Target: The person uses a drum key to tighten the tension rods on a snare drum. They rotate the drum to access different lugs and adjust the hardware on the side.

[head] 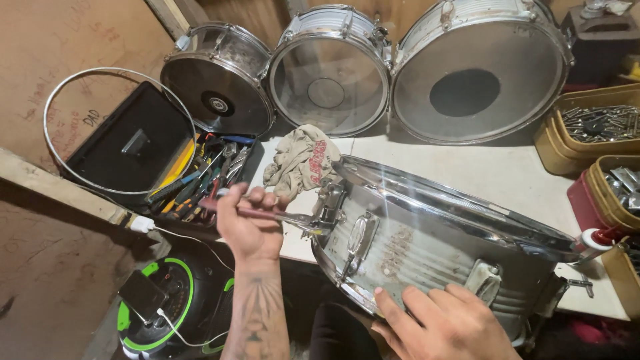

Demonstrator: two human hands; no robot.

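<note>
A chrome snare drum (427, 233) lies tilted on its side at the front edge of a white table (507, 170). My left hand (248, 223) is closed around a red-handled tool (273, 215) whose metal tip reaches the lug hardware at the drum's left end. My right hand (443, 323) rests flat on the drum's shell near its lower rim, fingers spread, holding nothing. A crumpled beige rag (300, 163) lies just behind the left hand.
Three drums (333, 70) lean against the wooden back wall. An open black toolbox (193, 177) with several hand tools sits at left, a loose metal hoop (50, 107) over it. Tan bins (593, 133) of metal parts stand at right. A green-and-black device (167, 310) sits on the floor.
</note>
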